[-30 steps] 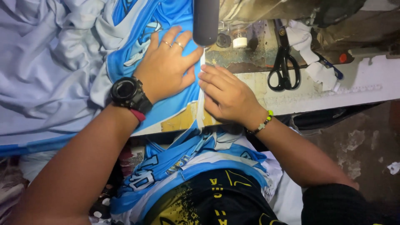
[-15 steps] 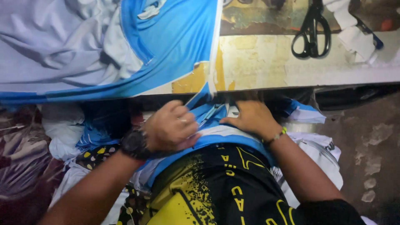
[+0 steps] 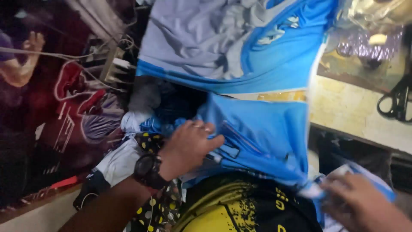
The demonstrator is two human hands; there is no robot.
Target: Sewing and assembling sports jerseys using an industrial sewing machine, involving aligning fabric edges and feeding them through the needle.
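the light, limp, slippery-looking blue jersey piece lies across the lap below the table edge, left hand bunching its edge, blurred right hand pinching a corner, best gripped at seams.

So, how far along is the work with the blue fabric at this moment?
Done: one blue garment lies on the table. In hand: the left hand and right hand hold a blue piece over the lap. Left: scissors lie untouched.
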